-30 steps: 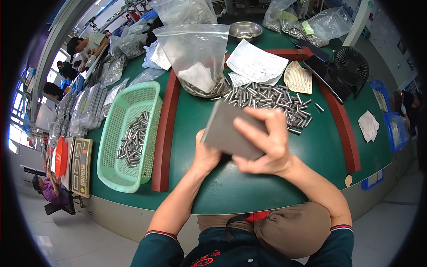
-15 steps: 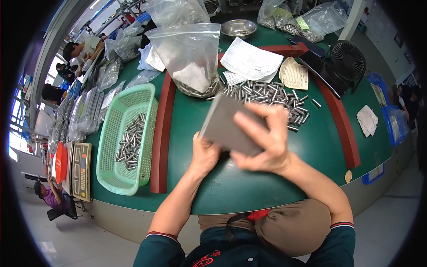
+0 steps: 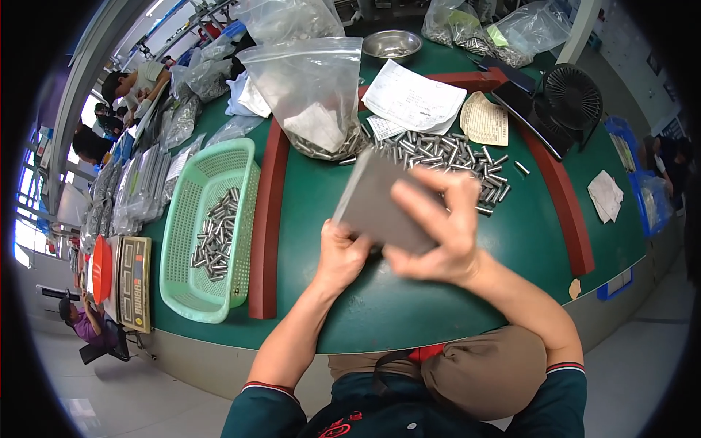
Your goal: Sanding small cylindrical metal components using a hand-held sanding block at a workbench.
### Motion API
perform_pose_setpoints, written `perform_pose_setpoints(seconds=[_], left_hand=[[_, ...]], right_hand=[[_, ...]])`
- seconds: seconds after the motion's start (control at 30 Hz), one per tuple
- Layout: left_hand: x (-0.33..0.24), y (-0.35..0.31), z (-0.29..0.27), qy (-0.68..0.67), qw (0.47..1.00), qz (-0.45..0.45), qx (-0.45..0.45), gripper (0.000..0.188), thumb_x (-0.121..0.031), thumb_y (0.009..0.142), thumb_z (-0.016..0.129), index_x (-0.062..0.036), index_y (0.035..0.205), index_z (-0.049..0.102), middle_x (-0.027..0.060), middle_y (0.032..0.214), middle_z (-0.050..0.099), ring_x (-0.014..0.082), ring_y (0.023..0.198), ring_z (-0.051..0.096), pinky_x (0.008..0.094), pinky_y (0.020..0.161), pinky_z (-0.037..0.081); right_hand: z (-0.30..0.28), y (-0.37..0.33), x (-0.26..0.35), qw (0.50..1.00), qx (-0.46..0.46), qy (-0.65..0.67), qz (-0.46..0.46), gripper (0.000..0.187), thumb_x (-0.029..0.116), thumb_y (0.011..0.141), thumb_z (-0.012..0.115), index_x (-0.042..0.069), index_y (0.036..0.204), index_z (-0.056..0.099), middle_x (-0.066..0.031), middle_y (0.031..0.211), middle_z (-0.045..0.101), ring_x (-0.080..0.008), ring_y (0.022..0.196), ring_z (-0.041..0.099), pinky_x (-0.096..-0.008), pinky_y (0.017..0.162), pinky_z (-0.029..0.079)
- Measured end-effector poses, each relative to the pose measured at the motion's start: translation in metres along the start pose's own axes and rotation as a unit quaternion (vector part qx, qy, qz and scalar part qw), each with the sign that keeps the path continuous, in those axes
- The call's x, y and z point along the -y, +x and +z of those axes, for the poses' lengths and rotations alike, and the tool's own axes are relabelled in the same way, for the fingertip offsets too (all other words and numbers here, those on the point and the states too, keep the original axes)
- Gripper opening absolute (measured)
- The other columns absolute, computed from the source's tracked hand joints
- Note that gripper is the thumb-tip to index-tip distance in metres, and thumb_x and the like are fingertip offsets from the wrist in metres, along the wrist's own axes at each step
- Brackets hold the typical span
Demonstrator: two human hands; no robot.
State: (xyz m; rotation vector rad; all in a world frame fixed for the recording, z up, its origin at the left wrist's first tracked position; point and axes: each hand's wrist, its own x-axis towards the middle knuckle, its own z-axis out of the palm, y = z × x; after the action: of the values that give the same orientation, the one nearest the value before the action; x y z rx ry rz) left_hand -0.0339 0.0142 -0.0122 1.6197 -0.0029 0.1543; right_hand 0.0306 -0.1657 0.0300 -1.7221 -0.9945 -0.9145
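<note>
A grey rectangular block, tilted and slightly smeared by motion, is held above the green table between my two hands. My left hand is closed at the block's lower left edge; its fingertips are hidden behind it. Across the block's right side lie the fingers of my right hand, with the thumb low on the near edge. Just beyond the block is a loose pile of short metal pins. More such pins lie in a pale green plastic basket to the left.
Dark red bars frame the work area on the green table. Beyond are a clear bag of pins, papers, a steel bowl and a black fan. A cloth lies right; co-workers sit far left.
The view has shifted very slightly. Both hands keep hold of the block, which has moved a little to the right and nearer.
</note>
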Motion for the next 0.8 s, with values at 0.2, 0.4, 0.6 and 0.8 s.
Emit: perform_pose_setpoints(seconds=[0.2,0.4,0.6,0.8], left_hand=[[-0.028,0.009,0.007,0.125,0.988,0.087,0.015,0.007,-0.001,0.086,0.065,0.0031,0.09,0.068,0.0082,0.085,0.07,0.0146,0.08,0.065,0.0264,0.072,0.052],[-0.028,0.015,0.01,0.089,0.988,0.129,0.0,0.008,-0.006,0.082,0.07,-0.0006,0.088,0.07,0.0114,0.087,0.07,0.016,0.086,0.067,0.0291,0.072,0.052],[-0.014,0.003,0.01,0.027,0.997,0.058,-0.035,0.011,-0.005,0.082,0.07,0.002,0.09,0.07,0.0072,0.09,0.07,0.0126,0.09,0.065,0.0284,0.075,0.052],[-0.016,-0.005,0.016,0.051,0.99,0.061,-0.119,0.019,-0.001,0.083,0.066,0.0026,0.101,0.066,0.01,0.092,0.071,0.0198,0.089,0.067,0.0293,0.079,0.052]], right_hand=[[-0.006,-0.001,-0.028,0.994,-0.039,-0.092,0.04,0.064,0.024,0.051,0.079,0.009,0.113,0.068,-0.0124,0.105,0.06,-0.0288,0.089,0.055,-0.0412,0.08,0.04],[-0.006,0.007,-0.03,0.991,-0.011,-0.124,0.047,0.065,0.016,0.052,0.075,0.004,0.115,0.066,-0.0151,0.107,0.059,-0.0292,0.093,0.055,-0.0403,0.082,0.043],[0.0,-0.001,-0.003,0.999,0.03,-0.031,-0.001,0.063,0.027,0.054,0.077,0.01,0.114,0.068,-0.0112,0.106,0.06,-0.0247,0.087,0.054,-0.0392,0.079,0.037],[0.003,-0.005,0.013,0.998,0.052,-0.013,-0.031,0.063,0.032,0.055,0.077,0.011,0.114,0.069,-0.0111,0.11,0.06,-0.0255,0.087,0.054,-0.0388,0.08,0.036]])
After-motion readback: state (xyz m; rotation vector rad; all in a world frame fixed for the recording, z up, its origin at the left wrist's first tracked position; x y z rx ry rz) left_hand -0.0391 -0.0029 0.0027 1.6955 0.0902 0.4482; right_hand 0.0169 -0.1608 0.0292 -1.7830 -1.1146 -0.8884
